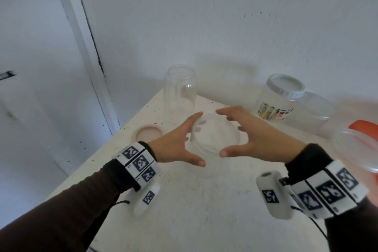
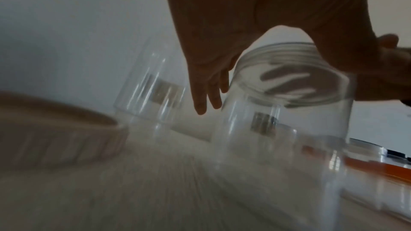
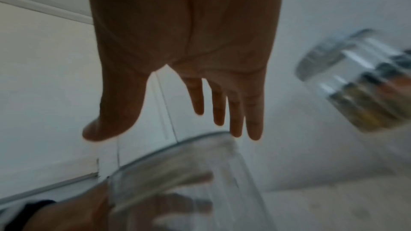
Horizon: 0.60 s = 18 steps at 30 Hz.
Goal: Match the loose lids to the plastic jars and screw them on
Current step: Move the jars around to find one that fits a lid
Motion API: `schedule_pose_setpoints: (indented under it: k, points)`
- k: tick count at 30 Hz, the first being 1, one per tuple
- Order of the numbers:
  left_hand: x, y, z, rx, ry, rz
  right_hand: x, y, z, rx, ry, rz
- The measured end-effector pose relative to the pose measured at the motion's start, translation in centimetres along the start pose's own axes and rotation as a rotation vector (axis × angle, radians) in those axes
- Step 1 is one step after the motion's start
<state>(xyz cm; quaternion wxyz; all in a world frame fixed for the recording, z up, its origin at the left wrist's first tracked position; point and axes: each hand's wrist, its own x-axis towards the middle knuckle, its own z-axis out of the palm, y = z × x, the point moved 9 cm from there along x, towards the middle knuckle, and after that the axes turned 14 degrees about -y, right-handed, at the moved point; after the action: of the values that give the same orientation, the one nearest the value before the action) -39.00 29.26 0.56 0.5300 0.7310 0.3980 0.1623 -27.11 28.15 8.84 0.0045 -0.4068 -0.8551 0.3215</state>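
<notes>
Clear glossy plastic was seen in the open jar [image 1: 215, 135] (lidless); the table [image 1: 184, 210] looked matt, rough, speckled.

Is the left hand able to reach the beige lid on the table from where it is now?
Probably yes. The beige lid lies loose on the table just left of the left hand, nothing between them. That hand is open beside the clear jar.

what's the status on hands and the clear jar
Left hand and right hand open either side of the clear jar, no lid on. Beige lid loose at left. Nothing blocking.
</notes>
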Motion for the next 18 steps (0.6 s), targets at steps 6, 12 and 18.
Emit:
schedule_pose_setpoints:
  k: [6,12,18]
  points:
    - [0.8,-0.5,0.0,-0.121,0.023,0.077,2.8,-1.2,1.4,-0.409,-0.25,0.128]
    - [1.3,-0.6,0.3,-0.102,-0.036,0.067,3.8,-2.3,1.3,-0.5,-0.382,0.143]
    - [1.3,-0.6,0.2,-0.083,-0.023,0.06,3.9,-2.5,1.2,-0.481,-0.408,0.122]
